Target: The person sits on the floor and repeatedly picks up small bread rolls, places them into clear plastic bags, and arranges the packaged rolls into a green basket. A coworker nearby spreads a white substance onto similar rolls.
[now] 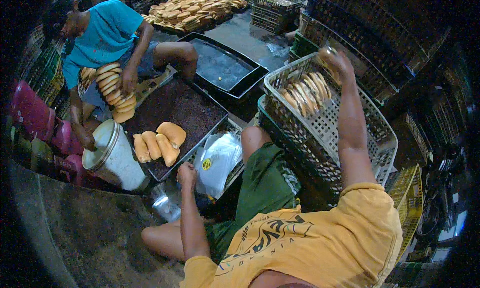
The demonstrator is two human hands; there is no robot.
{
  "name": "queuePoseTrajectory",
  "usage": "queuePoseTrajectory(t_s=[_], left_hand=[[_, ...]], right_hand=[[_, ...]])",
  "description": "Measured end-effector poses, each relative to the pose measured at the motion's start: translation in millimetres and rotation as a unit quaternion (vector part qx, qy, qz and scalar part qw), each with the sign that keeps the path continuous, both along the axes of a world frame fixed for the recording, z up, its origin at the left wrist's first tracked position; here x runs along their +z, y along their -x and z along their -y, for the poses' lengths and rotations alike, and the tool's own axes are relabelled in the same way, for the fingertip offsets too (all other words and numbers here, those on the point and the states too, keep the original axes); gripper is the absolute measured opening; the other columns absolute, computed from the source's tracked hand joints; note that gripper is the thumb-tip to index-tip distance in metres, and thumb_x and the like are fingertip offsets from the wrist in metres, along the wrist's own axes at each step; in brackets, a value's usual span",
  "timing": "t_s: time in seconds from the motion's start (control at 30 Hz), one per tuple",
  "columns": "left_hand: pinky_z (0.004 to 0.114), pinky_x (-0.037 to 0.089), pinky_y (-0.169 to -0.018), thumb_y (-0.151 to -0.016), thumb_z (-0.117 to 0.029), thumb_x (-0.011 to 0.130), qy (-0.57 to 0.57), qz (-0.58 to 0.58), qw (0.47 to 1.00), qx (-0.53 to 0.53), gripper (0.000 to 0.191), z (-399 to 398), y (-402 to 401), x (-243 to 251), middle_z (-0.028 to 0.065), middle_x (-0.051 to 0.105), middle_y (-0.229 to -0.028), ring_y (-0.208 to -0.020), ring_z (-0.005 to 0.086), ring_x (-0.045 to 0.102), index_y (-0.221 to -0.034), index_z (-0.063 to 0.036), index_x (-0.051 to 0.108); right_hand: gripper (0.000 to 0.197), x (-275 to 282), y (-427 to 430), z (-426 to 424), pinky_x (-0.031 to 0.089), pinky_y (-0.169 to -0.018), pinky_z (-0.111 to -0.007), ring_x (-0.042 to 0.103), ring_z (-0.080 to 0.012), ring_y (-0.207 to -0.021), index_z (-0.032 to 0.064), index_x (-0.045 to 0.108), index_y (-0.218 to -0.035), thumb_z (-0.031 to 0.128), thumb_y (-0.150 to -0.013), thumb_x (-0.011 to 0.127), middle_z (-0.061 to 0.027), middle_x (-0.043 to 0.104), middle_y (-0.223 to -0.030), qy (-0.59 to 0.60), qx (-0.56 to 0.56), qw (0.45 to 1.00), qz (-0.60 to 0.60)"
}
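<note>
My left hand is beside a stack of clear plastic bags, at the near edge of a dark shallow tray. Its fingers are curled; whether they pinch a bag is unclear. Several bread buns lie on the tray just beyond that hand. My right hand is raised over the far rim of a pale plastic crate. Motion blurs it, and a shiny spot shows at the fingers, so what it holds is unclear. Inside the crate, a row of bagged buns stands on edge.
Opposite me a person in a blue shirt handles a stack of buns and reaches into a white bucket. Behind lie an empty-looking black tray and a bun heap. Stacked crates and a yellow crate stand around.
</note>
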State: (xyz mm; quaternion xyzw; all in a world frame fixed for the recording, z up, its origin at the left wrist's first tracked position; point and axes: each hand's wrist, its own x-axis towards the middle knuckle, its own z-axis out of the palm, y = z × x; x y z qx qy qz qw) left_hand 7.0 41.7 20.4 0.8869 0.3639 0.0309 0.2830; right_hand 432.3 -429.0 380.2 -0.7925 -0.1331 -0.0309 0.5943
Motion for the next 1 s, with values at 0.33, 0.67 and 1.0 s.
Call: queuePoseTrajectory(t_s=[0.33,0.67,1.0], left_hand=[[0.056,0.048,-0.069,-0.098,-0.018,0.045,-0.149,0.120,0.981,0.017,0.019,10,23,42,0.0242,0.067,-0.086,-0.083,0.0444,0.064,-0.101,-0.0013,0.054],[0.029,0.049,-0.053,-0.100,-0.031,0.055,0.140,0.285,0.906,0.281,0.026,-6,69,92,0.0084,0.066,-0.084,-0.064,0.0160,0.062,-0.106,-0.0059,0.059],[0.030,0.053,-0.063,-0.096,-0.025,0.063,0.548,0.579,0.497,0.343,0.015,-30,142,98,0.0054,0.067,-0.089,-0.078,0.0167,0.065,-0.104,-0.0129,0.061]], right_hand=[[0.054,-46,-29,-97,0.045,-0.092,-0.060,0.053,-0.0389,-0.120,0.0108,0.057,-0.127,0.052,-0.092,0.056,-0.0195,0.055,-0.132,0.544,-0.262,0.715,0.352],[0.074,-229,215,-539,0.051,-0.089,-0.051,0.061,-0.0413,-0.111,0.0120,0.050,-0.134,0.060,-0.080,0.067,-0.0247,0.058,-0.126,0.448,0.330,0.815,0.165],[0.055,-271,114,-481,0.053,-0.078,-0.034,0.066,-0.0233,-0.088,-0.0011,0.059,-0.117,0.037,-0.079,0.073,-0.0129,0.068,-0.095,0.164,0.396,0.895,-0.121]])
